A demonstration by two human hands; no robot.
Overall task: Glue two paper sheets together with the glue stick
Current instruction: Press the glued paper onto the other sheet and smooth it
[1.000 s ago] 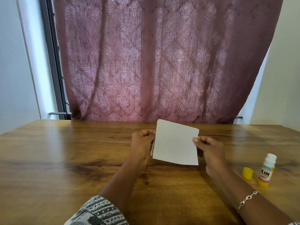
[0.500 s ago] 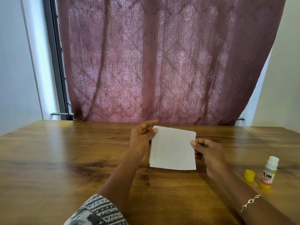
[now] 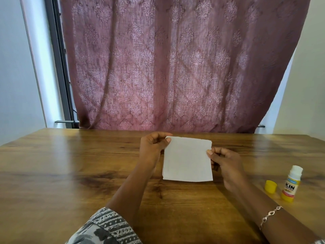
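Observation:
Two white square paper sheets (image 3: 187, 160) lie stacked face to face and are held just above the wooden table (image 3: 70, 173). My left hand (image 3: 153, 147) pinches their upper left corner. My right hand (image 3: 223, 162) pinches the right edge, thumb on the front. The glue stick (image 3: 291, 184), white and yellow with its white tip bare, stands upright at the right of the table. Its yellow cap (image 3: 270, 186) sits just left of it.
A dark pink patterned curtain (image 3: 175, 67) hangs behind the table's far edge. White walls flank it, and a grey window frame (image 3: 59, 67) runs down the left. A bracelet (image 3: 269, 214) is on my right wrist.
The paper has tipped back from tilted to nearly square-on and dropped slightly. My left fingers opened briefly half a second ago and now pinch the upper left corner again.

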